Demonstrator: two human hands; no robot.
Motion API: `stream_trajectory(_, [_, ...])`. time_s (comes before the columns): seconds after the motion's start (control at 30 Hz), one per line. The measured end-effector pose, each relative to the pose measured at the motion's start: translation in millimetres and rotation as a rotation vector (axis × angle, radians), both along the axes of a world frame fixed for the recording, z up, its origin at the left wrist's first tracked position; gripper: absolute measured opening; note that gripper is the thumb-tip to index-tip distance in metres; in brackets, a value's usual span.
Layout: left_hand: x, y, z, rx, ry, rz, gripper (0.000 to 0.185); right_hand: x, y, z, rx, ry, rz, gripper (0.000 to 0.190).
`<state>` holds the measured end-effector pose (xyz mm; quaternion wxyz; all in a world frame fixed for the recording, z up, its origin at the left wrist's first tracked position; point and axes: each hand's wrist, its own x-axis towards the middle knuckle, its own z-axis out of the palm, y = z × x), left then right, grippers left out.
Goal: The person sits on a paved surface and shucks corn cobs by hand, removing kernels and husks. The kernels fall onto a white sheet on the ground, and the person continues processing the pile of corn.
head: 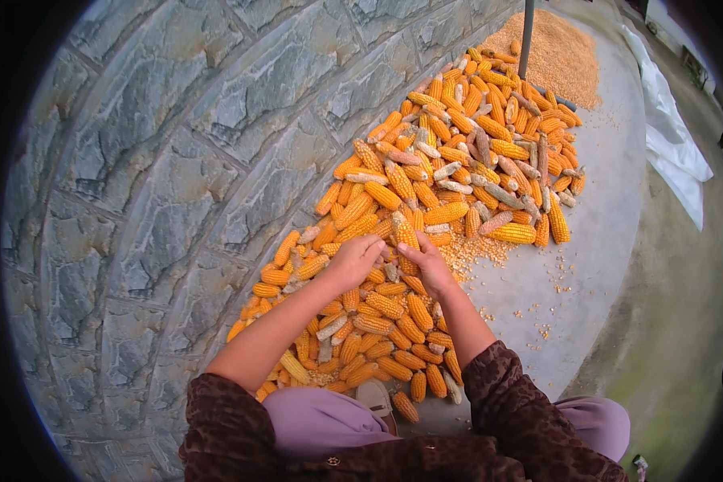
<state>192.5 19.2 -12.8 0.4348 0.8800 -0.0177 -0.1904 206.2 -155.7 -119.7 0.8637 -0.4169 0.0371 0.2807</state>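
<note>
My right hand (429, 265) grips an ear of dried corn (404, 234), which points away from me with its orange kernels facing up. Just left of that ear is my left hand (356, 260), its fingers curled inward. Its palm side is hidden, so whether anything lies inside it does not show. Under both hands spreads a long pile of corn ears (385, 307), mostly orange, with several bare or partly stripped corncobs (482, 146) among them. Loose kernels (473, 256) are scattered beside the pile, right of my right hand.
A rough stone-block wall (217, 150) borders the pile on the left. Beyond the ears stands a grey pole (526, 39), with a heap of shelled kernels (557, 57) behind it. White sheeting (666, 120) lies right of the concrete floor (602, 199). My shoe (375, 396) touches the pile's near edge.
</note>
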Motion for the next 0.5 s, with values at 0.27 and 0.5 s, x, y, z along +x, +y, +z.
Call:
stream_trajectory(0.27, [13.6, -9.0, -41.8, -0.238, 0.212, -0.061, 0.038, -20.4, -20.9, 20.9, -0.214, -0.110, 0.029, 0.055])
stream_trajectory(0.5, [25.5, -15.9, -83.8, -0.143, 0.224, -0.214, 0.040, -42.0, -20.8, 2.6, -0.744, -0.339, -0.075, 0.058])
